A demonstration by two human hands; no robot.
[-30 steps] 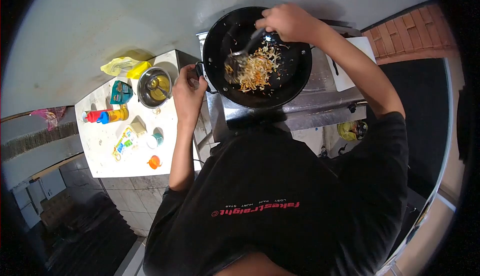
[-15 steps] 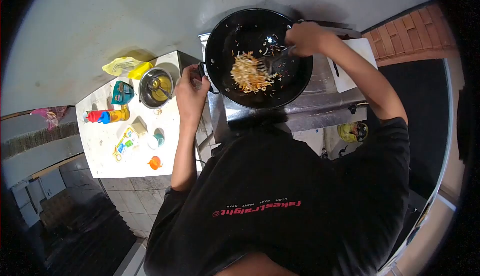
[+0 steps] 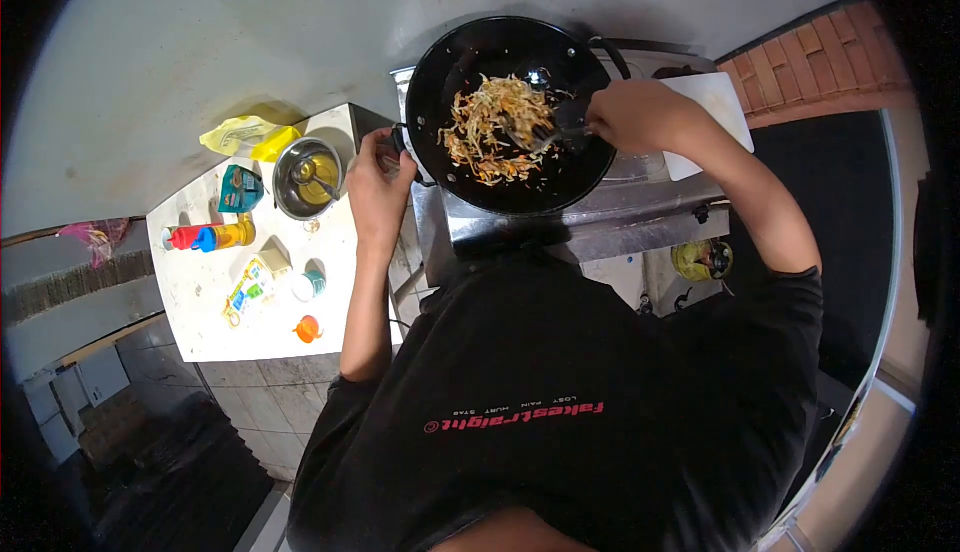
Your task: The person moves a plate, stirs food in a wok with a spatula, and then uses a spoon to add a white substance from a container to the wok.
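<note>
A black two-handled wok point(image 3: 455, 57) sits on the metal stove. My left hand point(image 3: 380, 184) is closed around the wok's left handle. Gripped in my right hand point(image 3: 635, 117) is a dark slotted spatula point(image 3: 568, 124), held over the right half of the wok. Its blade is in the shredded vegetables point(image 3: 495, 112), a pale and orange heap spread over the middle and left of the wok. The blade's edge is partly hidden by the shreds. The wok's right handle point(image 3: 612, 55) stands free just beyond my right hand.
On the white table at left are a steel bowl point(image 3: 292, 192) with yellow liquid and a spoon, a yellow bag point(image 3: 245, 137), a teal pouch point(image 3: 240, 190), squeeze bottles point(image 3: 225, 236) and an orange lid point(image 3: 307, 329). A white board point(image 3: 715, 107) lies right of the wok. A wall rises behind.
The vegetables have gone from a compact heap to a wider spread. My right hand and the spatula have shifted slightly down and right. The left hand keeps its hold on the handle.
</note>
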